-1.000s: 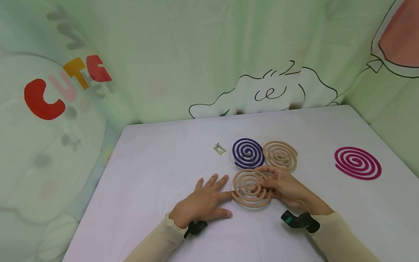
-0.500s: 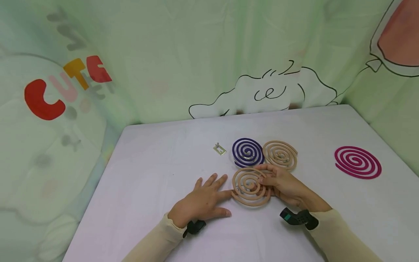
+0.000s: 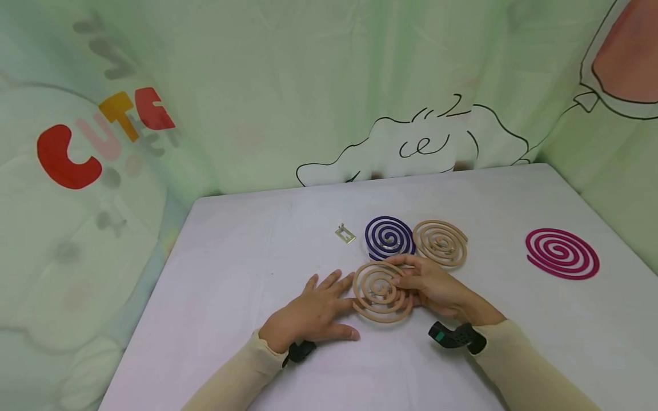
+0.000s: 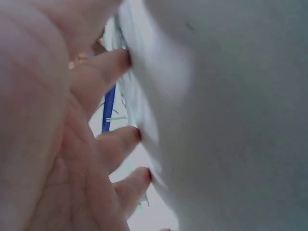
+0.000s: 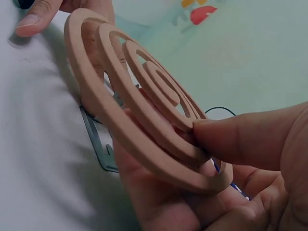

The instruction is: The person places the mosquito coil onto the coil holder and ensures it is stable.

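My right hand [image 3: 442, 288] pinches a tan mosquito coil [image 3: 381, 290] between thumb and fingers, just above the table. In the right wrist view the coil [image 5: 127, 134] is tilted, and a thin metal coil stand [image 5: 94, 139] shows beneath it on the table. My left hand [image 3: 308, 314] lies palm down with its fingers spread; its index finger reaches the coil's left edge, partly behind it. Whether that finger touches the stand is hidden. In the left wrist view, the fingertips [image 4: 132, 132] rest against the white surface.
Behind my right hand, a dark blue coil [image 3: 389, 238] and another tan coil [image 3: 440, 242] sit over metal stands, side by side. A loose metal stand [image 3: 345, 233] lies left of them. A magenta coil [image 3: 562, 254] lies at the far right. A curtain [image 3: 257, 114] hangs behind the table.
My right hand has moved a little left with the tan coil, bringing it closer over my left fingers. The left hand has shifted slightly left. The other coils stay in place.
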A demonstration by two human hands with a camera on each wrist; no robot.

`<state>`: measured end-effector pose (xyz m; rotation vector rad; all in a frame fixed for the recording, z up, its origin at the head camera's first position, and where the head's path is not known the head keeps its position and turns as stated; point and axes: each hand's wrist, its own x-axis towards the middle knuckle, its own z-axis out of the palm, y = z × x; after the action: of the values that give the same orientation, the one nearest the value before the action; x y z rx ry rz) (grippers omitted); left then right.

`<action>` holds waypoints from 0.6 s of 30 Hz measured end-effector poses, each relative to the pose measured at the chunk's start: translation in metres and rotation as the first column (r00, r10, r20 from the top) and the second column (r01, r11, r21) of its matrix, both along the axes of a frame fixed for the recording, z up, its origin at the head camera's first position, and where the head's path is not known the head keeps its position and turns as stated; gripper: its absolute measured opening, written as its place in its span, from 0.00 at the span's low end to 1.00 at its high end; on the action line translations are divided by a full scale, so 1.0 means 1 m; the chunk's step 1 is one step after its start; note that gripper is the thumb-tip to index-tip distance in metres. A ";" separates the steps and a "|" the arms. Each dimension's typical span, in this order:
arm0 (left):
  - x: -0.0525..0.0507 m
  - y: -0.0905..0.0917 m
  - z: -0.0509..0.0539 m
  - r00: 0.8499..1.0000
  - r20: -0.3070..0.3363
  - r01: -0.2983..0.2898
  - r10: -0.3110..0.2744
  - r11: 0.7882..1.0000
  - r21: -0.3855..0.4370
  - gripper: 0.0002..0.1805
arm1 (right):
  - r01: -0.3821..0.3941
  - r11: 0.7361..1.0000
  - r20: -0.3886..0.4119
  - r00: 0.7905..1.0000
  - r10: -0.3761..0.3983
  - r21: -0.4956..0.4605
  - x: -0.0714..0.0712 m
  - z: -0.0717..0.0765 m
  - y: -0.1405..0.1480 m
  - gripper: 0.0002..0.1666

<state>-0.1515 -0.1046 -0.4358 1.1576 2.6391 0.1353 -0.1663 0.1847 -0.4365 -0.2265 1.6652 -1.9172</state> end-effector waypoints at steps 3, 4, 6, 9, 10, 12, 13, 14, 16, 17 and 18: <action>-0.002 -0.001 -0.003 1.000 -0.015 0.013 -0.013 1.000 0.003 0.38 | -0.009 1.000 0.000 1.000 0.009 0.004 -0.002 0.000 -0.003 0.32; -0.002 -0.001 -0.004 1.000 -0.019 0.016 -0.016 1.000 0.003 0.38 | -0.009 1.000 -0.002 1.000 0.009 0.008 -0.002 0.000 -0.004 0.32; -0.003 -0.002 -0.004 1.000 -0.010 0.017 -0.017 1.000 0.006 0.38 | -0.010 1.000 -0.005 1.000 0.010 0.012 -0.003 0.000 -0.006 0.33; -0.004 -0.001 -0.002 1.000 0.011 0.018 -0.018 1.000 -0.002 0.39 | -0.010 1.000 -0.009 1.000 0.010 0.024 -0.005 -0.001 -0.009 0.34; -0.005 -0.001 -0.001 1.000 0.014 0.020 -0.020 1.000 -0.007 0.40 | -0.010 0.999 -0.008 1.000 0.010 0.030 -0.006 -0.002 -0.010 0.34; -0.006 -0.001 0.001 1.000 0.020 0.024 -0.024 0.999 -0.023 0.40 | -0.006 0.999 -0.005 1.000 0.006 0.040 -0.007 -0.003 -0.011 0.34; -0.006 -0.001 0.002 0.999 0.018 0.028 -0.028 0.999 -0.032 0.41 | -0.003 0.999 -0.004 1.000 0.003 0.047 -0.007 -0.003 -0.012 0.33; -0.006 -0.001 0.003 0.999 0.015 0.032 -0.031 0.999 -0.043 0.41 | 0.000 0.999 -0.003 1.000 0.000 0.052 -0.007 -0.003 -0.013 0.33; -0.007 -0.001 0.004 0.999 0.004 0.038 -0.038 0.998 -0.059 0.41 | 0.005 0.998 -0.001 1.000 -0.005 0.061 -0.008 -0.003 -0.014 0.33; -0.006 -0.001 0.004 0.999 0.001 0.040 -0.040 0.997 -0.067 0.41 | 0.008 0.998 -0.002 1.000 -0.008 0.065 -0.008 -0.003 -0.014 0.33; -0.007 -0.001 0.004 0.999 -0.004 0.044 -0.044 0.996 -0.074 0.41 | 0.011 0.998 -0.002 1.000 -0.011 0.069 -0.008 -0.003 -0.014 0.33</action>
<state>-0.1581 -0.1058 -0.4314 1.1927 2.5982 0.0260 -0.1740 0.1703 -0.4399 -0.1920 1.7339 -1.8645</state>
